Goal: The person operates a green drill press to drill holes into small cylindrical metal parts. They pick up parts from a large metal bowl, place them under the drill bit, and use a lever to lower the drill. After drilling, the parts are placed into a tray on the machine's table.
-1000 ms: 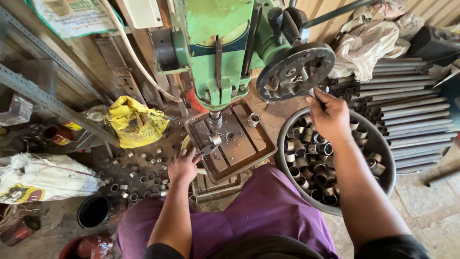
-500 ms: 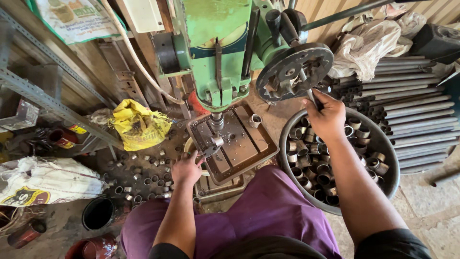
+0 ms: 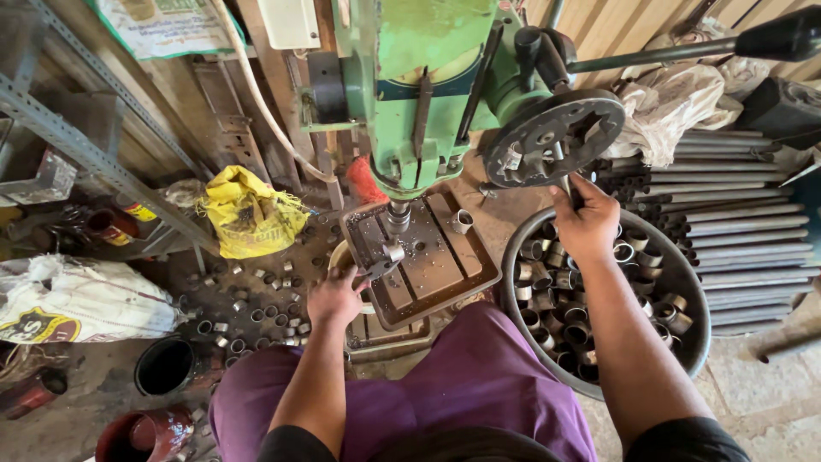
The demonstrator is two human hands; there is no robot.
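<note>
Cluttered workshop floor (image 3: 256,291) strewn with metal rings (image 3: 256,315).

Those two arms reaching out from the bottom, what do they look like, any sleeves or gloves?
Both arms are bare from the upper arm down. The left hand and right hand wear no gloves, rings or watch. A dark short sleeve edges each upper arm.

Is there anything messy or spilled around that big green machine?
Yes. Short metal pipe rings lie scattered loose on the dirty floor left of the drill table, while the same kind sits gathered in the round basin on the right. One ring stands alone on the table.
</note>
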